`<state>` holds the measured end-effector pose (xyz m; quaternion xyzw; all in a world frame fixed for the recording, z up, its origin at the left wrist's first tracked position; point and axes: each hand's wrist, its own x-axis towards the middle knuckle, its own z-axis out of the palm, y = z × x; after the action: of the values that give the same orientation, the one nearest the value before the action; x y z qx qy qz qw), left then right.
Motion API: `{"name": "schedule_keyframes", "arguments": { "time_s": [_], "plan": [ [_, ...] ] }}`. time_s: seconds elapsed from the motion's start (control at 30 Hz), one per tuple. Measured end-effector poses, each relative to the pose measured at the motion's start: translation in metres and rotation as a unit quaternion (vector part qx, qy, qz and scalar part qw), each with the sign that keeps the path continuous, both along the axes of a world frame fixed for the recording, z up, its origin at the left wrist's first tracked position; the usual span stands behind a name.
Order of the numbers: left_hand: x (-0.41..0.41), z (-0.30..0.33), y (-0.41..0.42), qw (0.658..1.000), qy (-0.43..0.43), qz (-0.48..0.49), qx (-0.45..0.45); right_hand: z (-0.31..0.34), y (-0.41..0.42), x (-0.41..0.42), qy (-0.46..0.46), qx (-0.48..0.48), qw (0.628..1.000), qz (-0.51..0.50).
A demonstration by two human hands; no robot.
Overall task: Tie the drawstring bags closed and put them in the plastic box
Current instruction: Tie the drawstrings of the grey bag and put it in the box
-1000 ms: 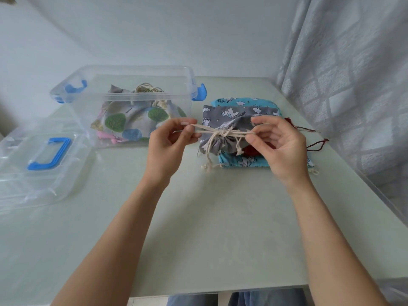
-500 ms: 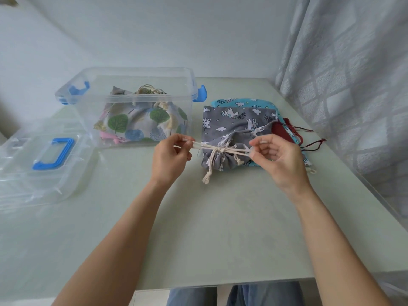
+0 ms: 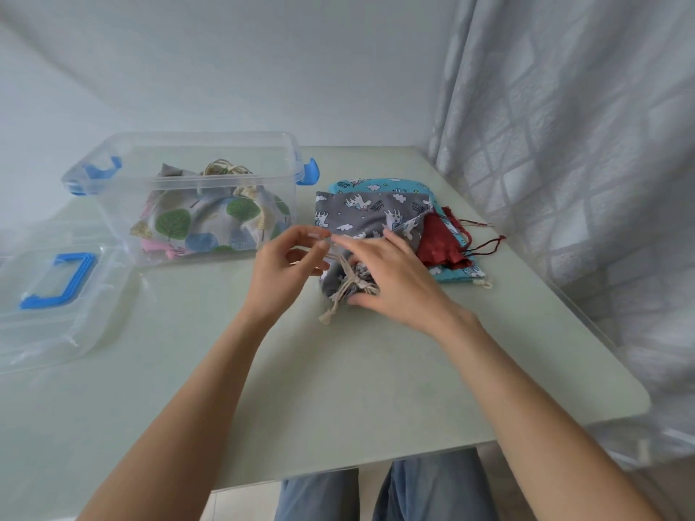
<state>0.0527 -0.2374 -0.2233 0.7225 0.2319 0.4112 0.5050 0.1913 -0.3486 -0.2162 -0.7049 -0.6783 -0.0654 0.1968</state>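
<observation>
left hand [image 3: 287, 263] pinching the cord [image 3: 348, 282], right hand [image 3: 395, 280] lying open on the grey bag [image 3: 361, 216], box [image 3: 180, 197] sitting open beside it, table [image 3: 338, 389] front bare to the edge

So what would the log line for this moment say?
step: tying grey bag | left hand: pinching cord | right hand: on knot | box: one bag inside

Plastic box [image 3: 113, 204]: clear, glossy, with blue plastic latches. Lid [image 3: 49, 295]: same clear plastic, blue handle. Grey unicorn-print bag [image 3: 368, 216]: matt woven cloth; drawstring [image 3: 349, 283]: rough, off-white cotton cord. Red bag [image 3: 440, 242]: matt cloth. Worktop [image 3: 338, 389]: smooth, pale green, faint sheen. Curtain [image 3: 564, 144]: textured fabric.
</observation>
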Motion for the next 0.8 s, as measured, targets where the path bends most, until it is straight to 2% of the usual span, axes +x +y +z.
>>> {"name": "schedule_keyframes", "arguments": {
  "time_s": [0.1, 0.27, 0.37, 0.47, 0.53, 0.6, 0.7, 0.8],
  "plan": [
    [-0.003, 0.002, 0.004, 1.000, -0.007, -0.012, -0.010, 0.010, -0.006, 0.004, 0.017, 0.049, 0.998, -0.034],
    [-0.006, 0.017, 0.006, 0.993, 0.019, -0.111, 0.020, 0.046, -0.031, 0.020, 0.159, 0.066, 0.985, 0.025],
    [-0.004, 0.018, 0.008, 0.985, 0.081, -0.149, 0.027, 0.066, -0.023, 0.041, 0.186, 0.078, 0.979, 0.029],
    [0.015, 0.005, 0.017, 0.972, 0.193, -0.014, 0.136, 0.066, 0.014, 0.076, 0.162, 0.080, 0.983, -0.015],
    [0.033, 0.003, 0.020, 0.959, 0.218, 0.098, 0.151, 0.058, 0.048, 0.098, 0.139, 0.048, 0.989, -0.036],
    [0.045, 0.002, 0.024, 0.937, 0.251, 0.169, 0.176, 0.047, 0.078, 0.113, 0.106, 0.001, 0.993, -0.059],
    [0.052, -0.008, 0.029, 0.890, 0.353, 0.180, 0.223, 0.030, 0.100, 0.129, 0.057, -0.111, 0.989, -0.075],
    [0.054, -0.019, 0.030, 0.856, 0.433, 0.185, 0.215, 0.019, 0.105, 0.139, 0.057, -0.193, 0.976, -0.087]
  ]
}}
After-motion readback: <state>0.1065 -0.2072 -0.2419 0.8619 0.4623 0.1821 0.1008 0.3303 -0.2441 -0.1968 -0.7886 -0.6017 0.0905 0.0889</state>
